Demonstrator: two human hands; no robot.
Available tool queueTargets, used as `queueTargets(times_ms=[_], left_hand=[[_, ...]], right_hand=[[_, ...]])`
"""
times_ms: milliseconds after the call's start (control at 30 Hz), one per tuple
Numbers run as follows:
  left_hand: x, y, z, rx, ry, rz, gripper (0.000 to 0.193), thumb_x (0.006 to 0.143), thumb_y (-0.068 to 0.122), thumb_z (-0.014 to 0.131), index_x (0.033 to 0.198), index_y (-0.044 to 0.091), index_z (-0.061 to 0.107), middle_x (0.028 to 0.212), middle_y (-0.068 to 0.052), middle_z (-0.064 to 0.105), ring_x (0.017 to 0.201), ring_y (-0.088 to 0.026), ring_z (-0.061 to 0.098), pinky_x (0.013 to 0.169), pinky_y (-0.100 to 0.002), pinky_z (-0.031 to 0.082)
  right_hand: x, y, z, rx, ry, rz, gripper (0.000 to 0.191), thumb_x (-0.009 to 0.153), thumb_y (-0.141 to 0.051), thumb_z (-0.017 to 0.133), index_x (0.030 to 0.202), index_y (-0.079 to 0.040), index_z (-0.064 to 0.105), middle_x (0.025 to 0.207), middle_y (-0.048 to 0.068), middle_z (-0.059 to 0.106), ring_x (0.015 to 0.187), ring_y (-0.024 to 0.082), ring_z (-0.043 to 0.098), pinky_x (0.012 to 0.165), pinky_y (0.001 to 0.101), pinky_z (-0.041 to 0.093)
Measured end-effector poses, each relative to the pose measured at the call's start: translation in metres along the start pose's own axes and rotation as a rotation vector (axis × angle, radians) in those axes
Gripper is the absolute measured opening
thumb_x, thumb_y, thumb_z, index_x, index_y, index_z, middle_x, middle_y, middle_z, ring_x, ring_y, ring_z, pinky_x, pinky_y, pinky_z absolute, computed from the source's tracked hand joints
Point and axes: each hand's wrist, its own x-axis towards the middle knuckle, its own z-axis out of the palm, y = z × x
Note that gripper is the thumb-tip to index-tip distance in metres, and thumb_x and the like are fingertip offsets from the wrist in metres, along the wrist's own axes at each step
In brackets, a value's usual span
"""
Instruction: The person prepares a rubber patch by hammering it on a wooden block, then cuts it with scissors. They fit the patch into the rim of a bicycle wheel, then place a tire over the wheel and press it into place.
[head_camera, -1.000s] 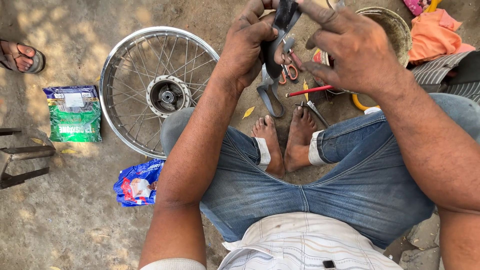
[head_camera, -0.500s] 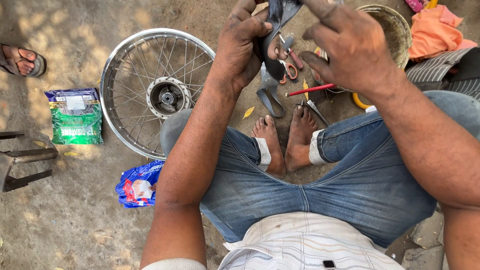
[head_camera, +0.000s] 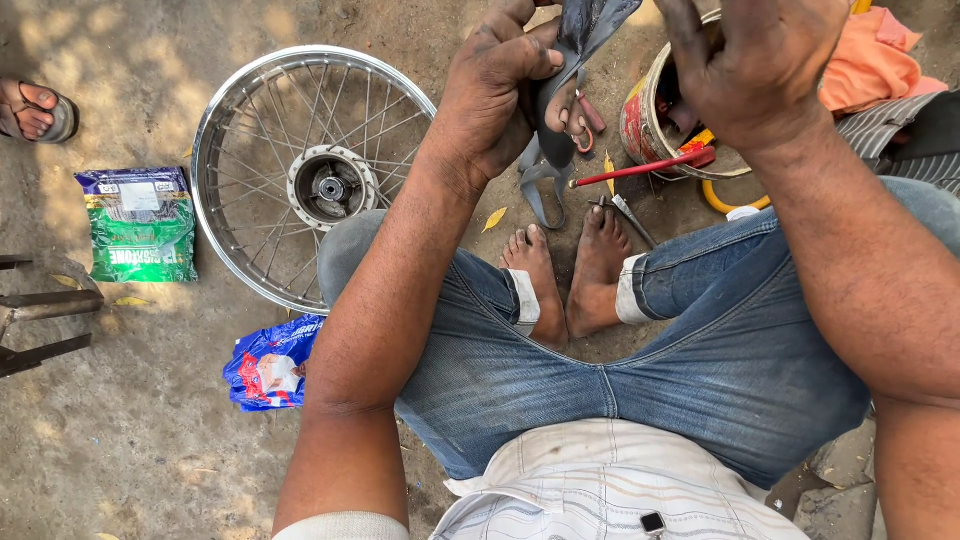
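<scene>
While the left hand (head_camera: 500, 85) was clamped on a dark rubber strip (head_camera: 580, 40) raised above the bare feet (head_camera: 565, 275), the right hand (head_camera: 760, 70) curled shut near its top end. Behind them lay a spoked wheel (head_camera: 310, 170), a rusty bucket (head_camera: 645, 115), a red-handled tool (head_camera: 640, 168) and green packet (head_camera: 140, 222) on the dirt ground (head_camera: 120, 440).

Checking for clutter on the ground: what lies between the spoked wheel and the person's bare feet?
In the head view, between wheel and feet, only a yellow leaf on bare dirt.
</scene>
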Motion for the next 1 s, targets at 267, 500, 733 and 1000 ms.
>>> queueTargets(times_ms=[267,500,733,1000], left_hand=[[-0.003,-0.005,-0.014,0.023,-0.132,0.015,0.065,0.094,-0.007,0.045,0.155,-0.004,0.025,0.115,-0.034,0.066,0.061,-0.029,0.071,0.075,-0.054,0.069],[-0.002,-0.006,-0.010,0.016,-0.139,0.004,0.064,0.093,-0.007,0.047,0.154,-0.007,0.025,0.123,-0.034,0.066,0.061,-0.027,0.071,0.073,-0.047,0.067],[-0.003,-0.004,-0.003,0.033,-0.155,0.001,0.065,0.093,-0.006,0.049,0.155,-0.007,0.031,0.125,-0.033,0.065,0.069,-0.028,0.072,0.072,-0.045,0.065],[-0.003,-0.021,0.000,-0.043,-0.157,-0.043,0.056,0.089,-0.002,0.058,0.143,0.002,0.041,0.116,-0.023,0.069,0.063,-0.024,0.066,0.068,-0.041,0.061]], right_hand=[[-0.003,-0.023,0.005,0.061,-0.036,-0.116,0.046,0.103,-0.011,0.083,0.138,-0.005,0.055,0.104,0.005,0.070,0.081,0.020,0.066,0.073,0.0329,0.049],[0.003,-0.023,0.008,0.097,-0.077,-0.135,0.050,0.097,-0.002,0.078,0.141,0.000,0.055,0.098,0.003,0.067,0.077,0.019,0.064,0.070,0.0326,0.048],[-0.007,-0.022,0.009,0.116,-0.029,-0.139,0.046,0.099,-0.001,0.078,0.141,0.004,0.060,0.103,0.005,0.074,0.079,0.020,0.064,0.069,0.0347,0.048],[-0.002,-0.022,-0.010,0.008,-0.024,-0.146,0.047,0.098,-0.010,0.074,0.143,-0.002,0.066,0.080,0.000,0.060,0.068,0.018,0.058,0.060,0.0362,0.045]])
